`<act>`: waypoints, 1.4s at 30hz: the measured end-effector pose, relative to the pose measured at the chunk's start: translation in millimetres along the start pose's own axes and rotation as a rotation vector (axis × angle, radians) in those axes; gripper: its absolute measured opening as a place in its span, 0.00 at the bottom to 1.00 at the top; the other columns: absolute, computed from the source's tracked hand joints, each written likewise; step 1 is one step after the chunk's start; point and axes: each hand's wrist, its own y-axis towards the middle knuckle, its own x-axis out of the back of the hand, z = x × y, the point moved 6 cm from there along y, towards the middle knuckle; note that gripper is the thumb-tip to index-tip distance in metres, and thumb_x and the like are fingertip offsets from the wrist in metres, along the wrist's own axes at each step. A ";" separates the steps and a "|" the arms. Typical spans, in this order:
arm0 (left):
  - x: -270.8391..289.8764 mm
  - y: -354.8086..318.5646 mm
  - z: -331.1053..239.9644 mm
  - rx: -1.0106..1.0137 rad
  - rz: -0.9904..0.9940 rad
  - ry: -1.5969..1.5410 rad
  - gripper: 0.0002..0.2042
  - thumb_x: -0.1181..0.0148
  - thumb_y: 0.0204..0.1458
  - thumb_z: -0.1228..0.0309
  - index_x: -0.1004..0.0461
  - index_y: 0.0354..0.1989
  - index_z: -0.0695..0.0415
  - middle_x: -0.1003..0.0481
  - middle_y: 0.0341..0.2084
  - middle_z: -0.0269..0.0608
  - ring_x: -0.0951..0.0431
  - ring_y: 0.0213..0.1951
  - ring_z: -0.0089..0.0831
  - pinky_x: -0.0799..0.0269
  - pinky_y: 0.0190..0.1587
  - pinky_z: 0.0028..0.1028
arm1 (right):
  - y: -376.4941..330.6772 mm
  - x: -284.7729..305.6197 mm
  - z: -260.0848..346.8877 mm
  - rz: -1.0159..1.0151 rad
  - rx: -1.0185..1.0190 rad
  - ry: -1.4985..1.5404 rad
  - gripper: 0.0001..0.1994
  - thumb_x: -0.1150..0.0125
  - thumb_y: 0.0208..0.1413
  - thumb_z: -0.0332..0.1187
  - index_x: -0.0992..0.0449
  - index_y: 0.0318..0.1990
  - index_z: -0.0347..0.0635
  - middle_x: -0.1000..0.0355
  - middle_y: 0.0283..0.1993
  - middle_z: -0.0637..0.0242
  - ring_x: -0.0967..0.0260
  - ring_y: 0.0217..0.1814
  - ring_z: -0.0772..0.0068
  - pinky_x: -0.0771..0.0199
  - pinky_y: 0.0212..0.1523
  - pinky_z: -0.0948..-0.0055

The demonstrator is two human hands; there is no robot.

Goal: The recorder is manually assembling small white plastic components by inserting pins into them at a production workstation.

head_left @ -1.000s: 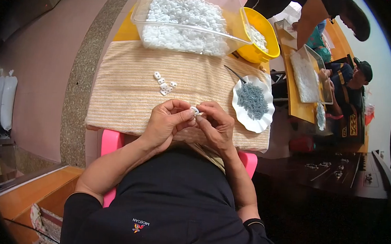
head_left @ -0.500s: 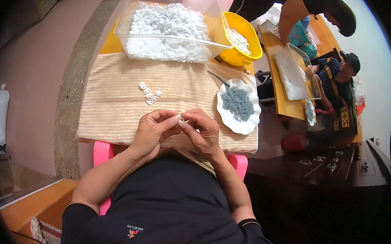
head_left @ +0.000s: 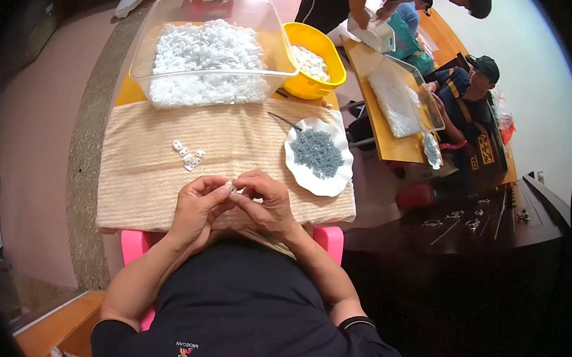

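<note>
Above the near edge of a striped beige cloth [head_left: 134, 199], my two hands meet at the fingertips. My left hand [head_left: 199, 206] pinches a small white plastic piece [head_left: 232, 189], mostly covered by fingers. On the same piece, my right hand [head_left: 265, 200] closes thumb and forefinger from the other side. Just beyond my left hand lie several small white pieces with dark holes [head_left: 188, 155], loosely grouped. To the right of my hands, a white wavy-rimmed plate [head_left: 330, 186] bears a heap of small grey-blue pieces [head_left: 317, 154]. A thin dark stick [head_left: 284, 121] leans on its rim.
A large clear bin [head_left: 207, 75] of white pieces stands at the table's far side, a yellow basin [head_left: 335, 67] of pale pieces beside it. At another table [head_left: 393, 142] on the right, people sit and stand around a second clear bin [head_left: 429, 89]. Pink chair parts [head_left: 329, 240] flank me.
The whole view has shifted, so the table and my hands appear further left and lower. Both hands keep their pinch on the small white piece. The standing person's arms now show at the far table.
</note>
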 end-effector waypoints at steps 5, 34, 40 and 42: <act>-1.0 -0.9 -0.6 0.007 -0.006 0.003 0.06 0.39 0.54 0.78 0.26 0.39 0.59 0.23 0.34 0.37 0.22 0.36 0.25 0.22 0.42 0.25 | -2.7 -0.5 -4.5 0.009 -0.041 0.025 0.10 0.35 0.52 0.22 0.23 0.43 0.34 0.29 0.42 0.62 0.35 0.30 0.85 0.36 0.27 0.85; -4.4 -0.9 5.1 0.014 0.044 0.005 0.07 0.41 0.56 0.76 0.28 0.42 0.61 0.23 0.32 0.41 0.20 0.36 0.28 0.19 0.41 0.27 | 46.5 96.4 21.6 -0.300 -0.111 -0.179 0.23 0.44 0.58 0.24 0.37 0.61 0.26 0.28 0.28 0.65 0.33 0.25 0.81 0.29 0.25 0.81; 0.2 -2.0 3.9 0.014 0.013 -0.016 0.07 0.42 0.57 0.77 0.28 0.43 0.62 0.23 0.33 0.43 0.20 0.37 0.30 0.19 0.42 0.29 | 59.1 122.4 22.1 -0.327 -0.205 -0.142 0.22 0.41 0.58 0.24 0.34 0.59 0.27 0.28 0.29 0.66 0.31 0.28 0.82 0.27 0.25 0.81; -2.3 -3.3 1.4 0.014 0.012 -0.017 0.07 0.43 0.57 0.78 0.28 0.43 0.63 0.24 0.34 0.43 0.20 0.37 0.30 0.20 0.42 0.28 | 42.8 106.8 12.3 -0.235 -0.217 -0.057 0.17 0.41 0.58 0.24 0.29 0.55 0.28 0.28 0.31 0.67 0.31 0.29 0.82 0.27 0.27 0.81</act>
